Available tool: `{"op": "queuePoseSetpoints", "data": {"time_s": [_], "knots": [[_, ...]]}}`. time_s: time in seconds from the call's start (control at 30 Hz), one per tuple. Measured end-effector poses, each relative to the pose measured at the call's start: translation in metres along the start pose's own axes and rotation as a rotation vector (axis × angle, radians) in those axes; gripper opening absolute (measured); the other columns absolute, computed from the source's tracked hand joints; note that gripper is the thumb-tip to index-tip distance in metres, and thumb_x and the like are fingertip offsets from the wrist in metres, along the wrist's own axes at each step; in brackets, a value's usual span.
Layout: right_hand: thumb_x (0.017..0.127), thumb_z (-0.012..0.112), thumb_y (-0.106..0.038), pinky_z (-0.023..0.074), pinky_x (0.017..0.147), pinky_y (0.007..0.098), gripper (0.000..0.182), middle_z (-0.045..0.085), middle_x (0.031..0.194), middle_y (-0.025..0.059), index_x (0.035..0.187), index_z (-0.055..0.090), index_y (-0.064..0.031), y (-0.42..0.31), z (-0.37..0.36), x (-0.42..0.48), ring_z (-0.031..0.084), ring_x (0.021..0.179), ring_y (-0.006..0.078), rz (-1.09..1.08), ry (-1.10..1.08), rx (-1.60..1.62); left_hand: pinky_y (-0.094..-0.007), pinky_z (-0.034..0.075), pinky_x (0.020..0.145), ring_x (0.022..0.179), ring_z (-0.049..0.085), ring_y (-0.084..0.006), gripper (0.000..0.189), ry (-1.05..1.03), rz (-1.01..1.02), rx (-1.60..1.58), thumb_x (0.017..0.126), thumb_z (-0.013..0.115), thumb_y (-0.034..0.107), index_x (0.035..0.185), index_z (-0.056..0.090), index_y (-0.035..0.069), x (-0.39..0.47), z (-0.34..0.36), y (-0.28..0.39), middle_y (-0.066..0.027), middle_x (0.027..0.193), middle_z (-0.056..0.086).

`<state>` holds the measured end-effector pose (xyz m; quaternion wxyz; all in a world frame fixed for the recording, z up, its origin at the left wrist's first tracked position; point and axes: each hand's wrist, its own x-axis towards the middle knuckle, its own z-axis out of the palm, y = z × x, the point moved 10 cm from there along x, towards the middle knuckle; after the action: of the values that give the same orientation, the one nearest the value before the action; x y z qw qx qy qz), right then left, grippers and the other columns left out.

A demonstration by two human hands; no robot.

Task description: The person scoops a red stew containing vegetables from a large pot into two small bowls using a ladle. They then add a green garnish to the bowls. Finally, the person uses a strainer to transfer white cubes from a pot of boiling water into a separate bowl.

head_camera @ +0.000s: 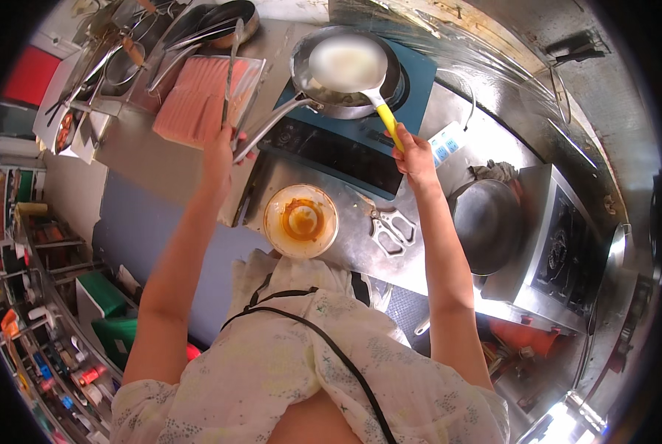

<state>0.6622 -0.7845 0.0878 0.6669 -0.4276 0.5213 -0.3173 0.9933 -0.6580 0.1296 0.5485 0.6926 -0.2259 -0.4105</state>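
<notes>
Ahead of me a metal frying pan (331, 104) sits on a blue-and-black induction cooktop (336, 155). My right hand (414, 155) grips the yellow handle of a round-headed utensil (387, 119). Its pale head is held over the pan and looks blurred, so its exact kind and contents are unclear. My left hand (220, 158) closes around what look like long metal tongs (231, 77), which point away from me. Its fingers also lie at the end of the pan's metal handle (272, 125). A bowl with orange-brown sauce residue (301, 221) stands between my forearms.
A pack of pink sliced meat or sausages (189, 97) lies left of the cooktop. Kitchen scissors (392, 230) rest near the counter's front edge. To the right are a power strip (445, 144), a dark wok (486, 227) and a second cooktop (564, 244). More pans (228, 22) stand back left.
</notes>
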Motion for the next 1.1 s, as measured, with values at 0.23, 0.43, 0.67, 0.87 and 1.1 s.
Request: {"op": "queuePoseSetpoints", "data": {"time_s": [0.23,0.43,0.67,0.87,1.1], "knots": [[0.087,0.047,-0.039,0.0171,0.035,0.0188,0.042,0.034,0.053,-0.0038,0.098,0.058,0.0002,0.004,0.018,-0.019,0.022,0.038,0.0035,0.057,-0.074,0.02,-0.0235,0.038,0.051,0.056,0.054,-0.0111,0.034,0.125,0.119,0.109,0.09,0.038,0.031,0.078,0.055,0.004,0.041,-0.036,0.007,-0.0044,0.069,0.057],[0.088,0.047,-0.037,0.0168,0.036,0.0179,0.039,0.034,0.053,-0.0047,0.099,0.057,-0.0005,0.01,0.021,-0.038,0.022,0.039,0.0025,0.019,0.005,0.039,-0.0238,0.039,0.058,0.063,0.052,-0.0095,0.034,0.067,0.067,0.119,0.09,0.04,0.03,0.076,0.056,0.003,0.052,-0.029,0.007,-0.0041,0.07,0.059],[0.09,0.043,-0.033,0.0191,0.038,0.0173,0.039,0.036,0.051,-0.0056,0.098,0.057,0.002,0.011,0.001,-0.12,0.027,0.041,0.0017,-0.094,-0.003,-0.197,-0.0264,0.041,0.055,0.054,0.052,-0.0123,0.034,0.085,0.204,0.057,0.088,0.044,0.026,0.069,0.054,0.0,0.06,-0.029,0.009,-0.0066,0.063,0.057],[0.088,0.051,-0.029,0.0218,0.04,0.0184,0.032,0.039,0.053,-0.0062,0.087,0.06,0.0014,0.052,-0.005,-0.197,0.03,0.045,0.0017,0.074,0.018,-0.314,-0.027,0.041,0.055,0.055,0.052,-0.0129,0.034,0.083,0.26,0.022,0.087,0.045,0.023,0.066,0.052,-0.002,0.049,-0.029,0.018,-0.0071,0.062,0.057],[0.081,0.057,-0.011,0.0358,0.049,0.0208,0.02,0.05,0.061,-0.0019,0.094,0.06,0.0035,0.101,0.019,-0.215,0.041,0.056,0.0045,0.079,-0.002,-0.531,-0.026,0.04,0.055,0.056,0.052,-0.0123,0.034,0.094,0.263,0.012,0.087,0.046,0.023,0.065,0.052,-0.002,0.047,-0.028,0.018,-0.0068,0.061,0.056]]}}
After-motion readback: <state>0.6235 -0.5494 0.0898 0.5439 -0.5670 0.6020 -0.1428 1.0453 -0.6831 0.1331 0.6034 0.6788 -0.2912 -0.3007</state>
